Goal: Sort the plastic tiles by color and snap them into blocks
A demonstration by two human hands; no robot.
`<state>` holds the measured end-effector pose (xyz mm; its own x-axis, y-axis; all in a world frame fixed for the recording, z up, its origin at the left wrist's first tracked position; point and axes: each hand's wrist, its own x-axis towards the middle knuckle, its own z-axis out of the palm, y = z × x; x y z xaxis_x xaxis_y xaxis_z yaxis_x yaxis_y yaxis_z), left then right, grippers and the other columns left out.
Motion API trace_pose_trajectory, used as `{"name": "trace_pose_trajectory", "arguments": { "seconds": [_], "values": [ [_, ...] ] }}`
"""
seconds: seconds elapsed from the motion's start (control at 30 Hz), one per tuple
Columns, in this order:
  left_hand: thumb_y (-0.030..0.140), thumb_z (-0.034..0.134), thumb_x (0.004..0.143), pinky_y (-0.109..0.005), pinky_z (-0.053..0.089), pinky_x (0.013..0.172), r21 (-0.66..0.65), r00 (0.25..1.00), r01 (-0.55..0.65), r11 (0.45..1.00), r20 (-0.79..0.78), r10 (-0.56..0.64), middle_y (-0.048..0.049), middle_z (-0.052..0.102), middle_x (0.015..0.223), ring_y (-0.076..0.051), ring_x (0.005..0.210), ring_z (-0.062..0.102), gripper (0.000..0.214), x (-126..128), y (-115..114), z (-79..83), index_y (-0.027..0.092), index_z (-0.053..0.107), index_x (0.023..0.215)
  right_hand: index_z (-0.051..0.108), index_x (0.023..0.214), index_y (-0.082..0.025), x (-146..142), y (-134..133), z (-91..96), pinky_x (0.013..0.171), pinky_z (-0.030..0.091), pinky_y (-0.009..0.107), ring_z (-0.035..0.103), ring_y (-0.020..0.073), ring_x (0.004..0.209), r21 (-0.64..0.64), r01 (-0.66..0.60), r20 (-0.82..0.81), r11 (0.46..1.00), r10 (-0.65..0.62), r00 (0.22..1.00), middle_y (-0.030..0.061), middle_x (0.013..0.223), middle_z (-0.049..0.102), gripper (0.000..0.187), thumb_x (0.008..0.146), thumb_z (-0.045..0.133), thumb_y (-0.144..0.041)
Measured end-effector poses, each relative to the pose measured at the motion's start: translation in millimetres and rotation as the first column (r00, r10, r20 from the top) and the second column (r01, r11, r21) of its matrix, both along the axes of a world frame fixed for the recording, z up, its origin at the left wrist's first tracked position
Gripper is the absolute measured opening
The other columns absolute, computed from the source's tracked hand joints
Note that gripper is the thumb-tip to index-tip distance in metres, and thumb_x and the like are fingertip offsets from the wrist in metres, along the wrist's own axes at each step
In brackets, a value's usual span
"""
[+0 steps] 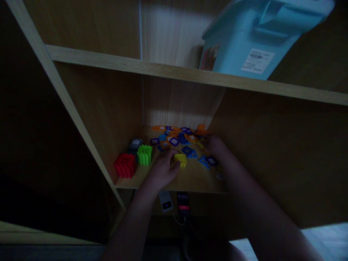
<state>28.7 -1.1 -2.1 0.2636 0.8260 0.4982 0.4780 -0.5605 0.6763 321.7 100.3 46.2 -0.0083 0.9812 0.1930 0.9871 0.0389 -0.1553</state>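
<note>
My left hand [163, 167] is at the middle of the shelf, thumb and fingers closed around a partly assembled yellow plastic interlocking block [180, 160]. My right hand [215, 145] reaches to the right side of a spread of flat interlocking tiles; its fingertips are dark and partly hidden, so whether they grip anything is unclear. Close to those fingers lie an orange tile [201, 129] and a yellow tile [200, 145]. Blue tiles [189, 152] and purple tiles [174, 141] are scattered between the hands. Left of my left hand sit a green cube [145, 155] and a red cube [125, 165].
A dark block [135, 144] stands behind the cubes. Above, a light blue bin [244, 40] rests on the upper shelf board [163, 70]. Below the lower shelf are a white device [165, 201] and a phone [183, 203] with a cable.
</note>
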Motion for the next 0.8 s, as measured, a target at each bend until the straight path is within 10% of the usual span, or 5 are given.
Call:
{"name": "trace_pose_trajectory", "arguments": {
  "seconds": [0.4, 0.8],
  "values": [
    [0.022, 0.066, 0.102, -0.048, 0.056, 0.111, 0.107, 0.996, -0.041, 0.993, 0.078, 0.032, -0.0082, 0.073, 0.123, -0.027, 0.122, 0.069, 0.02, -1, -2, 5.1, 0.024, 0.062, 0.121, 0.069, 0.131, -0.018, -23, -20, 8.4, 0.09, 0.057, 0.029, 0.077, 0.0221, 0.106, 0.168, -0.035, -0.212, 0.985, 0.071, 0.975, 0.0118, 0.123, 0.082, 0.029, 0.11, 0.052, -0.031],
    [0.021, 0.066, 0.103, -0.046, 0.056, 0.109, 0.117, 0.995, -0.053, 0.992, 0.089, 0.043, -0.0067, 0.073, 0.12, -0.026, 0.119, 0.07, 0.015, -2, -2, 9.2, 0.024, 0.062, 0.117, 0.048, 0.152, -0.008, -8, -25, 1.3, 0.086, 0.059, 0.04, 0.08, 0.0353, 0.1, 0.118, 0.284, -0.035, 0.952, -0.281, 0.959, 0.026, 0.106, 0.08, 0.045, 0.113, 0.039, -0.029]
  ]
}}
